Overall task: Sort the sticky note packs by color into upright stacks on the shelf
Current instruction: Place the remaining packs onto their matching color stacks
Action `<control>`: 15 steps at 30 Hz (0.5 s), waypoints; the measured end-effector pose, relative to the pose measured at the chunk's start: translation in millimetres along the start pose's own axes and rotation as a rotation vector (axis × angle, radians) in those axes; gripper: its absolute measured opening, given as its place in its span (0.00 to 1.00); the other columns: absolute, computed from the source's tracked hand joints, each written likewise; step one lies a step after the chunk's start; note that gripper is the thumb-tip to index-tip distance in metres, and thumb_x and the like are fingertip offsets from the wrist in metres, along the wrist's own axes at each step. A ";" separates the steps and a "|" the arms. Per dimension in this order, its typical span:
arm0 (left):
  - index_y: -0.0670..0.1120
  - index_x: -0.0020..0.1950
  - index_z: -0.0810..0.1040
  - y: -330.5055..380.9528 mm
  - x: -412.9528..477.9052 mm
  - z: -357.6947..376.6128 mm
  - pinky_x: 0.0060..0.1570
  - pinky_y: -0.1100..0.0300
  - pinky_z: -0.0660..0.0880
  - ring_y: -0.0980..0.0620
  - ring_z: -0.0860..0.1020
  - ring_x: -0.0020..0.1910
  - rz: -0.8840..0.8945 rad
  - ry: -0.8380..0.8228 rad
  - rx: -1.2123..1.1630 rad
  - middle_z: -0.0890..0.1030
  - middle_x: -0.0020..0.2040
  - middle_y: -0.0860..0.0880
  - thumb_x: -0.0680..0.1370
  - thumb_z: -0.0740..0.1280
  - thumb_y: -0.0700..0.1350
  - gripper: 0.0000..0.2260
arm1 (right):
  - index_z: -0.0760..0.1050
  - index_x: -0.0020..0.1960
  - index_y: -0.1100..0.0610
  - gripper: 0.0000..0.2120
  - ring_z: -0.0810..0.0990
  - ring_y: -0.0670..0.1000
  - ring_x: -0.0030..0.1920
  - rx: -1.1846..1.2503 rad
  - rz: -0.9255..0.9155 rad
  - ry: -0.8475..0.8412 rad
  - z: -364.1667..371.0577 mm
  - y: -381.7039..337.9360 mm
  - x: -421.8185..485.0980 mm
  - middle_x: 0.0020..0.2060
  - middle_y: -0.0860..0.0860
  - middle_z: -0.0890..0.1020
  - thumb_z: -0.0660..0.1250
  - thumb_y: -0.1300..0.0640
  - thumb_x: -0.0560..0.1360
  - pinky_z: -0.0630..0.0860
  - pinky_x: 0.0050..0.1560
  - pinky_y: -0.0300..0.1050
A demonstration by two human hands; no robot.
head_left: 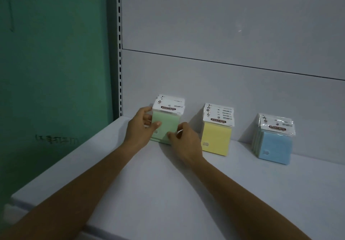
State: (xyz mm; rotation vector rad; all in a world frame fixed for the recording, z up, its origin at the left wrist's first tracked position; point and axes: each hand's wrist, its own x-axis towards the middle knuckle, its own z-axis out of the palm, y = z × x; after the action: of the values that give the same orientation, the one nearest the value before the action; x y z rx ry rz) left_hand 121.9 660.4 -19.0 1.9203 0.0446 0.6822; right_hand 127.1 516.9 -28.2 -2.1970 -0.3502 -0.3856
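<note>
Wide white shelf (168,193) fills the bottom of the view, with the pale back panel (224,25) behind it. A green wall (56,71) stands off to the left past the slotted post (119,53).

There are 3 stacks standing upright in a row along the back, well apart from each other. The blue stack (276,148) is far right, the yellow stack (216,140) sits in the middle, and the green stack (168,122) is on the left, nearest the post. By the look of it the sorting is nearly done, since each color has its own place.

All the action is on the green one, and both hands are there. The left hand (139,129) wraps the stack's left edge, fingers curled behind and thumb (155,125) pressed on the front face. The right hand (186,144) comes in from the other side, its fingertips (170,134) pinching the lower right corner of the front pack.

So the stack sits straight ahead between the 2 hands, flat faces toward the person and white header cards (168,107) on top. Its depth runs away toward the back panel.

The header cards look fanned and uneven. My read is that the next move is a squeeze and a nudge to square the packs. The push should go along that front-to-back line, with the left hand bracing because it has the fuller hold.
</note>
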 end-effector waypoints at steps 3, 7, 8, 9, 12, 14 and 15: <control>0.48 0.66 0.68 -6.8 2.0 1.0 0.37 0.68 0.72 0.53 0.75 0.45 0.022 0.021 -0.007 0.75 0.52 0.51 0.73 0.71 0.42 0.24 | 0.64 0.48 0.51 0.14 0.76 0.46 0.39 0.070 0.038 0.055 10.1 6.9 -2.7 0.38 0.45 0.75 0.69 0.51 0.71 0.72 0.34 0.40; 0.48 0.70 0.67 -14.5 4.0 1.3 0.55 0.53 0.76 0.51 0.74 0.58 -0.064 -0.090 0.017 0.73 0.63 0.50 0.76 0.67 0.45 0.22 | 0.64 0.55 0.52 0.21 0.75 0.48 0.45 0.155 0.093 0.044 7.5 12.7 2.0 0.43 0.47 0.74 0.72 0.52 0.69 0.72 0.41 0.42; 0.49 0.70 0.68 -16.3 3.9 2.7 0.58 0.51 0.74 0.50 0.75 0.59 -0.086 -0.164 0.022 0.75 0.63 0.49 0.78 0.63 0.46 0.19 | 0.66 0.58 0.53 0.22 0.75 0.49 0.48 0.130 0.082 0.042 7.9 12.7 2.4 0.48 0.48 0.74 0.72 0.52 0.69 0.73 0.45 0.44; 0.50 0.70 0.67 -17.5 3.1 4.1 0.59 0.52 0.73 0.49 0.76 0.58 -0.094 -0.223 0.058 0.76 0.63 0.48 0.80 0.60 0.47 0.18 | 0.66 0.60 0.54 0.24 0.75 0.50 0.52 0.093 0.063 0.049 8.8 12.3 2.6 0.52 0.49 0.73 0.72 0.52 0.69 0.74 0.48 0.46; 0.50 0.71 0.63 -20.8 2.0 7.6 0.55 0.56 0.71 0.48 0.75 0.58 -0.097 -0.256 0.149 0.76 0.63 0.47 0.81 0.55 0.49 0.18 | 0.66 0.65 0.56 0.26 0.71 0.51 0.60 -0.004 -0.031 0.101 10.7 10.2 0.7 0.59 0.51 0.71 0.71 0.55 0.70 0.68 0.55 0.42; 0.51 0.72 0.62 -22.1 1.0 7.9 0.55 0.56 0.70 0.48 0.75 0.58 -0.103 -0.249 0.154 0.76 0.64 0.47 0.82 0.55 0.49 0.18 | 0.62 0.67 0.58 0.27 0.70 0.53 0.63 -0.045 -0.083 0.034 12.7 8.6 0.8 0.62 0.53 0.72 0.67 0.56 0.72 0.67 0.61 0.43; 0.52 0.73 0.61 -21.6 0.4 7.4 0.56 0.56 0.70 0.47 0.74 0.59 -0.102 -0.254 0.149 0.75 0.65 0.47 0.82 0.54 0.48 0.19 | 0.59 0.69 0.59 0.28 0.70 0.55 0.64 -0.080 -0.088 -0.034 14.6 7.7 0.6 0.64 0.54 0.72 0.65 0.56 0.74 0.67 0.65 0.48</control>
State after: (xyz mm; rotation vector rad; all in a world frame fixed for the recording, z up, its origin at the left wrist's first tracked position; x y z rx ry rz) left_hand 131.5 664.1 -39.4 2.1194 0.0343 0.3719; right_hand 132.8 524.0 -42.0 -2.2741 -0.4582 -0.4176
